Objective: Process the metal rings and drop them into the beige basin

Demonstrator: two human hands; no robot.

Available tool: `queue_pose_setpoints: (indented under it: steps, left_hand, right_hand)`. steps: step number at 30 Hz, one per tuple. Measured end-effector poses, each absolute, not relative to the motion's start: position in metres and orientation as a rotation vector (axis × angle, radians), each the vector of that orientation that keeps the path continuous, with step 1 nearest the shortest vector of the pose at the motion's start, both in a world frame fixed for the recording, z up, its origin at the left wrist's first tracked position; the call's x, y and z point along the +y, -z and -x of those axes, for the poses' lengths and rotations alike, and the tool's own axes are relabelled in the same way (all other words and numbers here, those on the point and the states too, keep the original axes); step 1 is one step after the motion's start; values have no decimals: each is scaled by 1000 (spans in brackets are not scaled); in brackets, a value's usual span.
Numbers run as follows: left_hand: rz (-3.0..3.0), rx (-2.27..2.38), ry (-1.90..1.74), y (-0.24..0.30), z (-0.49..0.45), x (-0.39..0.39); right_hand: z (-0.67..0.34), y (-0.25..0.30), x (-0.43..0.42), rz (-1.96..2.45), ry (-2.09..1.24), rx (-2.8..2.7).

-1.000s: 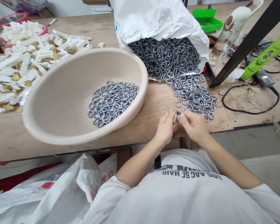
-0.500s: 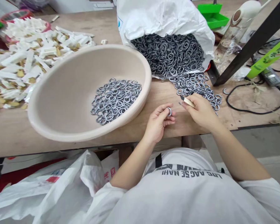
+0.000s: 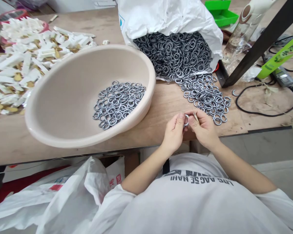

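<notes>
My left hand (image 3: 175, 131) pinches a grey ring (image 3: 186, 121) between thumb and fingers, above the front part of the wooden table. Touching the ring from the other side is my right hand (image 3: 205, 130), which is closed around a small cream-handled tool (image 3: 196, 117). The tool's working end is hidden. Just beyond my right hand lies a spill of loose grey rings (image 3: 210, 97). They run out of a white sack (image 3: 168, 16) lying with its mouth toward me. Left of my hands, a large beige basin (image 3: 63, 81) holds a heap of similar rings.
White and tan pieces (image 3: 26, 61) are piled at the left. To the right, a dark metal post (image 3: 258, 48) slants up near a black cable (image 3: 246, 113) and a clear bottle (image 3: 244, 29). A green tray (image 3: 224, 18) stands behind. White plastic bags (image 3: 70, 195) sit below the table edge.
My two hands have come together, the left moving right with the ring and the right moving down and left with the tool. The camera view has shifted slightly.
</notes>
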State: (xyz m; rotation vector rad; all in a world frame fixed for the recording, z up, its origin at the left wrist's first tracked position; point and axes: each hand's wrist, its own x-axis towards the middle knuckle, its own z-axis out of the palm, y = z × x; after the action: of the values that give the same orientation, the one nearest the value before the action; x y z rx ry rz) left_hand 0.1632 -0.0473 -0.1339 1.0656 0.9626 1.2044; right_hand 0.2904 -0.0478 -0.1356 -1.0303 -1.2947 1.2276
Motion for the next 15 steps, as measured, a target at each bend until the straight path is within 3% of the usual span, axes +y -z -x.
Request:
queue_pose_setpoints:
  steps: [7,15]
  left_hand:
    - [-915,844,-1145,132,-168,-46]
    - [-658,797,-1080,123,-170,-45]
  right_hand:
    - [-294,136,-42,1010,-1214,-1272]
    - [-313,122,-57,1186,-473,-1911]
